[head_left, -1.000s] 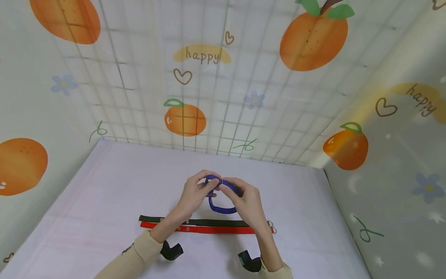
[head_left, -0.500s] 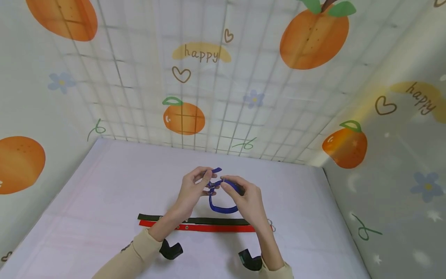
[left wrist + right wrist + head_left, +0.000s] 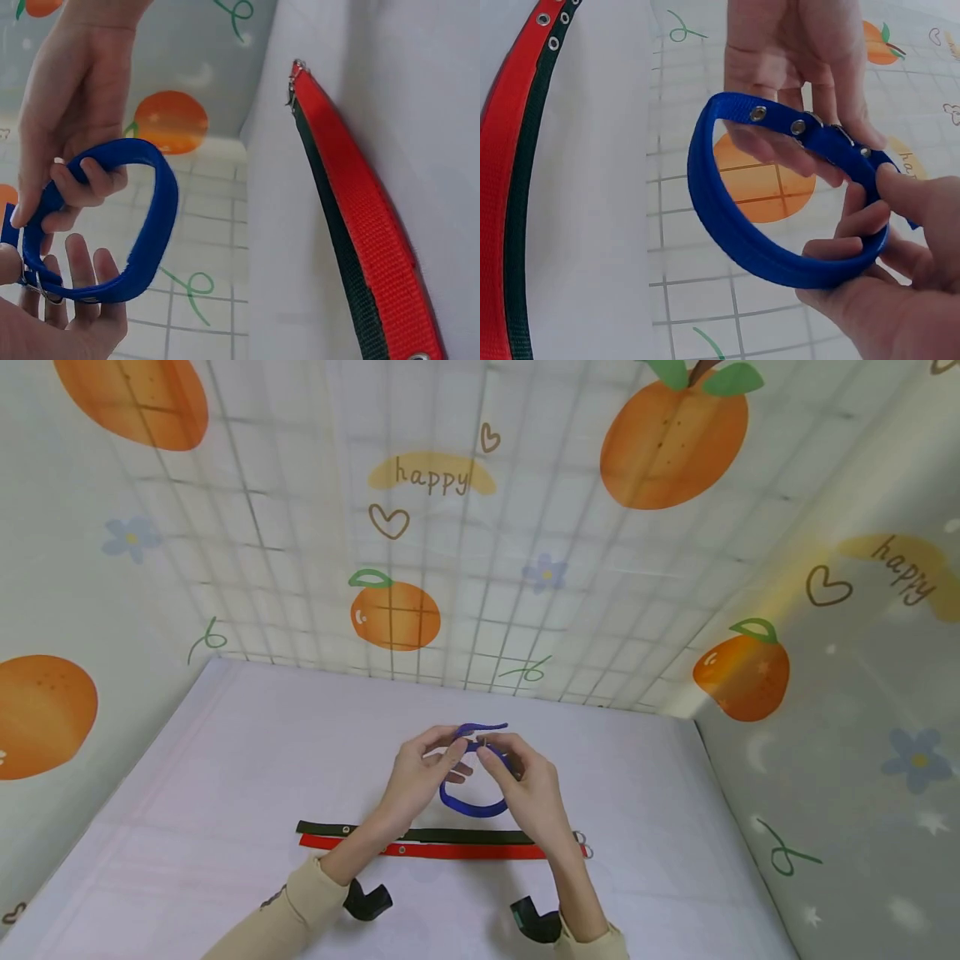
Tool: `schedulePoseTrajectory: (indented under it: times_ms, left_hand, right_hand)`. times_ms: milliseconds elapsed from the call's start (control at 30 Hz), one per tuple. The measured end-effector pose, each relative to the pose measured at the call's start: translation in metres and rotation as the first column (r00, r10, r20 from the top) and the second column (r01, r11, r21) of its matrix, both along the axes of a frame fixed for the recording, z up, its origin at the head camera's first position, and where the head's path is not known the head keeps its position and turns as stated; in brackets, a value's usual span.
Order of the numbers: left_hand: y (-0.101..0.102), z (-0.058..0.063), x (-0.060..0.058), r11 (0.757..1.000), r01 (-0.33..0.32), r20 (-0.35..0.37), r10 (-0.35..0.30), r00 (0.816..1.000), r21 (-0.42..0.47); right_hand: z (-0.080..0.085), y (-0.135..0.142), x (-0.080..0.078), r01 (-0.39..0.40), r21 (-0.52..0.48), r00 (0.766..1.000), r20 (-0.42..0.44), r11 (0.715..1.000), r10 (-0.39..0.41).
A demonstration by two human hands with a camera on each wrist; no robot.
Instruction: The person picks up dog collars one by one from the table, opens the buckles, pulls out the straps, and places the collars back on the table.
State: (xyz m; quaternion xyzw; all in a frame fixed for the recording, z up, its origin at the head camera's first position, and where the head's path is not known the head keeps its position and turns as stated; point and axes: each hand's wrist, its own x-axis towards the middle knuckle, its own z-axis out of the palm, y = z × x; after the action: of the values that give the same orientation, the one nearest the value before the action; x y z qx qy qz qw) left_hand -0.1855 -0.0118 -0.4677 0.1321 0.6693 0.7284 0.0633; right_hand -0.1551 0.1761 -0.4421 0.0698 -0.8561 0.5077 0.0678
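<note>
Both hands hold a blue collar (image 3: 474, 811) bent into a loop above the table. It has metal eyelets and a metal buckle (image 3: 843, 135), with the strap passing through the buckle. My left hand (image 3: 411, 774) pinches the collar with thumb and fingers at the buckle, its other fingers spread below. My right hand (image 3: 536, 783) grips the strap close by, fingers curled through the loop, as the right wrist view shows. In the head view the collar's loose end (image 3: 491, 727) sticks out to the right over the fingertips.
A dark green collar (image 3: 465, 837) and a red collar (image 3: 487, 852) lie flat side by side on the white table (image 3: 262, 735), below the hands. Two black elbow-shaped pieces (image 3: 369, 903) lie nearer, one beside each forearm. Patterned curtain walls surround the table.
The collar's loose end, first tucked near the left fingers, came up and now reaches farther right. My left thumb has moved back toward the right hand. The loop has shifted slightly left.
</note>
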Motion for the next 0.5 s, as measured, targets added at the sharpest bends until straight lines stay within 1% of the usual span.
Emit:
schedulePoseTrajectory:
  times_ms: [167,267,367,433,500]
  left_hand:
    - [0.0003,-0.0027,0.0013,0.998,0.005,0.001,-0.005,1.0,-0.062]
    - [0.0003,-0.0023,0.002,0.997,0.004,0.005,-0.004,1.0,-0.076]
    - [0.0008,-0.0012,0.0021,0.997,-0.017,-0.002,0.017,1.0,-0.08]
    - [0.001,-0.0001,0.0025,0.996,-0.035,-0.011,0.034,0.999,-0.081]
    - [0.0009,0.0002,0.0023,0.995,-0.047,-0.022,0.045,0.999,-0.085]
  right_hand:
    - [0.001,0.0014,0.0003,0.019,-0.062,0.999,0.037,0.998,-0.017]
    - [0.0012,0.0012,0.0002,0.013,-0.124,0.997,0.076,0.992,-0.004]
    - [0.0012,0.0001,0.0001,-0.004,-0.172,0.995,0.1,0.985,0.021]
    - [0.0014,-0.0008,-0.0002,-0.013,-0.175,0.994,0.101,0.985,0.031]
    - [0.0019,-0.0008,0.0,-0.011,-0.138,0.995,0.092,0.99,0.024]
